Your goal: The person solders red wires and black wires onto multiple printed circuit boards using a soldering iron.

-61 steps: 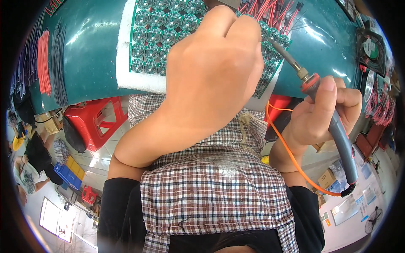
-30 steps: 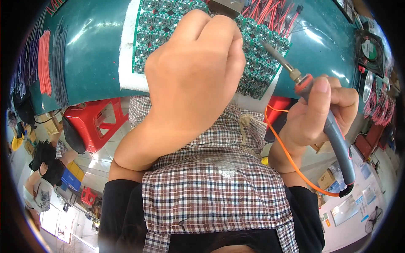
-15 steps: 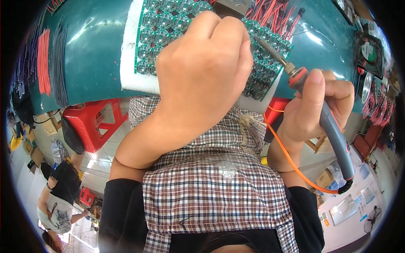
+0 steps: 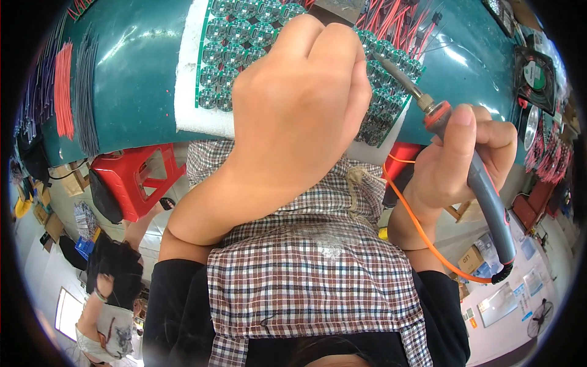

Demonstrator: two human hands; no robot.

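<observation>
My left hand (image 4: pixel 299 104) is closed over the middle of a panel of round green circuit boards (image 4: pixel 214 79), its fingertips bent out of sight. Whatever it pinches is hidden behind the knuckles. The panel lies on a white foam sheet (image 4: pixel 186 98). In my right hand (image 4: pixel 449 162) is a soldering iron (image 4: pixel 489 196) with a grey and red handle, gripped between thumb and fingers. Its metal tip points up and left over the right part of the boards, close to my left fingers. An orange cord (image 4: pixel 419 235) loops from the handle's end.
Red and black wires (image 4: pixel 397 27) lie beyond the boards, beside a metal block (image 4: pixel 336 11). Red wires (image 4: pixel 63 92) and dark grey wires (image 4: pixel 85 98) lie at the left on the green table (image 4: pixel 134 79). A black fan (image 4: pixel 535 76) stands right. Red stool (image 4: pixel 125 177) and another person (image 4: pixel 113 281) are left.
My left hand has shifted slightly right. The soldering iron in my right hand has moved a little right and down. The other person at lower left has moved.
</observation>
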